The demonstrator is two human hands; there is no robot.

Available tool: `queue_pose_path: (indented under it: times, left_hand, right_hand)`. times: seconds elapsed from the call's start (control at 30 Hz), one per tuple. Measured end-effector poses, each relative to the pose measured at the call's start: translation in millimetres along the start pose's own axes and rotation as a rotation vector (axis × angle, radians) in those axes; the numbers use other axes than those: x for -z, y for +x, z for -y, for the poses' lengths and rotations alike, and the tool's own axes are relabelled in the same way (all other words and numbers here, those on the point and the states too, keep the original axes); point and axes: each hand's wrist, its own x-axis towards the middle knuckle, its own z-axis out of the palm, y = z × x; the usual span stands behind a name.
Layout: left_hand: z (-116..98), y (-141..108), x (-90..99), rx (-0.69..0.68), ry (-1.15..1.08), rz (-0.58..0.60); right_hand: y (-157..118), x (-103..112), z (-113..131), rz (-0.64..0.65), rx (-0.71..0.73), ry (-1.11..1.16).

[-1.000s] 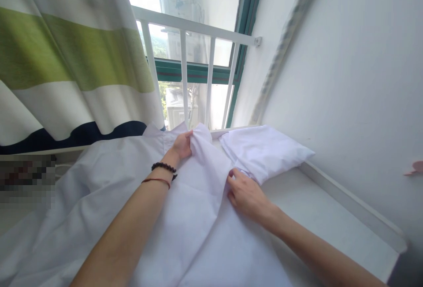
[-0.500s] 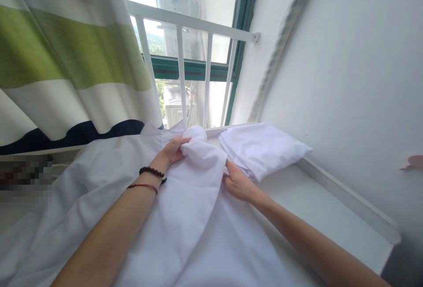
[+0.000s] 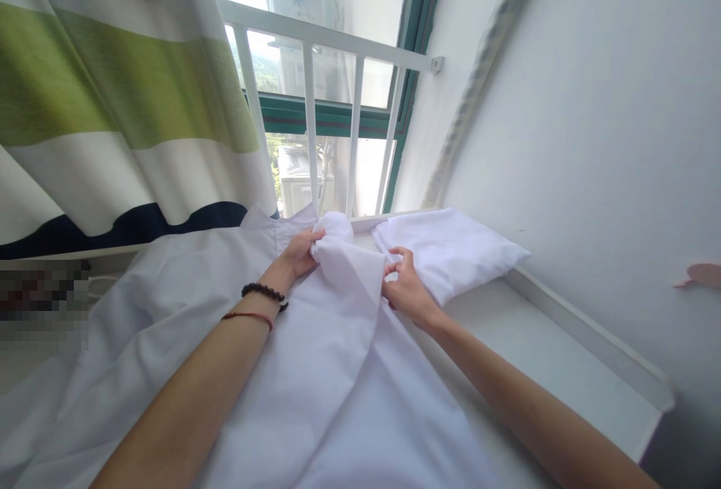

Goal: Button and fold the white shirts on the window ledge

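A white coat (image 3: pixel 304 346) with a pointed collar lies spread over the white surface, wrinkled on its left side. Near the collar, my left hand (image 3: pixel 301 251) is closed on a bunched fold of the cloth, thumb on top. My right hand (image 3: pixel 408 294) is at the right edge of the same fold, its index finger lifted and bent while the other fingers stay curled at the cloth's edge. Part of that grip is hidden. Just beyond my right hand rests a folded white cloth (image 3: pixel 456 249).
The white tabletop (image 3: pixel 552 354) has a raised rim along the wall on the right. A white railing (image 3: pixel 332 38) stands before the window at the back. A striped curtain (image 3: pixel 124 91) hangs on the left. A blurred-out patch covers the far left edge.
My right hand has shifted slightly up and its index finger has lifted off the coat's edge. My left hand keeps its hold on the fold.
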Motion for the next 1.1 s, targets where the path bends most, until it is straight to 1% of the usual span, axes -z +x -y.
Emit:
queue_pose_path:
  times: [0.07, 0.17, 0.27, 0.37, 0.47, 0.57, 0.63, 0.73, 0.87, 1.0, 1.03, 1.1]
  left_hand:
    - [1, 2, 1.8, -0.004, 0.006, -0.013]
    - [2, 3, 3.8, -0.005, 0.005, -0.022]
    - [2, 1, 3.3, 0.005, 0.006, -0.016]
    - [1, -1, 0.8, 0.022, 0.016, -0.009]
    - [1, -3, -1.2, 0.034, 0.028, -0.004]
    - [1, -2, -1.4, 0.03, 0.038, -0.006]
    - [2, -2, -1.4, 0.024, 0.045, -0.005]
    - [3, -3, -2.5, 0.018, 0.056, 0.0]
    - [3, -5, -4.6, 0.012, 0.066, -0.002]
    - [4, -5, -4.2, 0.003, 0.077, -0.022]
    - [5, -5, -3.9, 0.001, 0.083, -0.029]
    - [7, -3, -3.2, -0.005, 0.096, -0.044]
  right_hand:
    - [-1, 5, -2, -0.005, 0.023, -0.094]
    - [-4, 9, -3, -0.016, 0.139, -0.301]
    - [-9, 8, 1, 0.046, 0.181, -0.403]
    - [-9, 7, 8, 0.103, 0.154, -0.415]
    - [-2, 8, 15, 0.106, 0.106, -0.505]
    - [8, 8, 20, 0.113, 0.15, -0.653]
    - [13, 7, 22, 0.086, 0.172, -0.745]
    - [16, 8, 24, 0.067, 0.157, -0.842]
    - [10, 11, 28, 0.11, 0.158, -0.898]
    - [4, 14, 42, 0.059, 0.133, -0.992]
    - [5, 15, 45, 0.056, 0.111, -0.987]
    - [9, 19, 50, 0.097, 0.068, -0.929]
